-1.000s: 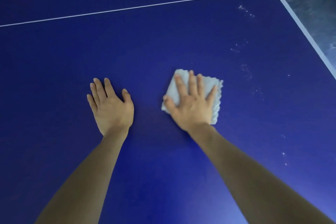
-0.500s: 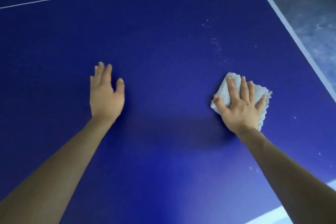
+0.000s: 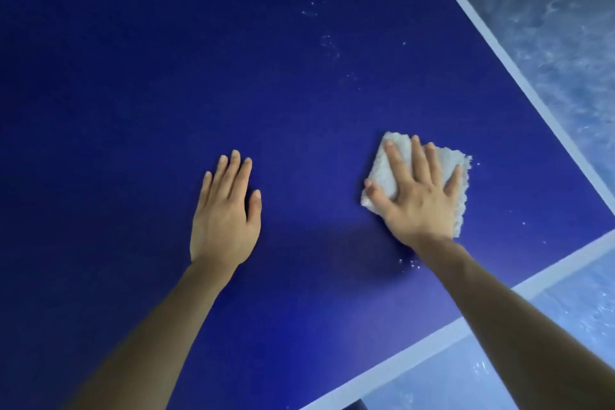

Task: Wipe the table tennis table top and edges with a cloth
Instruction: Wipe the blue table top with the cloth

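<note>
Floor (image 3: 549,27): grey and mottled, showing beyond the right side and near corner of the playing surface.
Bench (image 3: 233,60): a deep blue table tennis top filling most of the view, with white border lines (image 3: 519,80) running along its right and near edges and meeting off-frame to the right; a thin white line is crossing the far left.
Left hand (image 3: 226,210): lying palm down on the blue surface, fingers (image 3: 233,173) straight and close together, holding nothing.
Right hand (image 3: 419,196): pressing flat on the cloth, fingers spread and straight, thumb at the cloth's left edge.
Cloth (image 3: 386,166): a folded white fluffy square sitting under the right hand, near the right corner of the bench.
Specks (image 3: 327,43): pale marks, possibly dust or smears, dotting the blue beyond the cloth.
</note>
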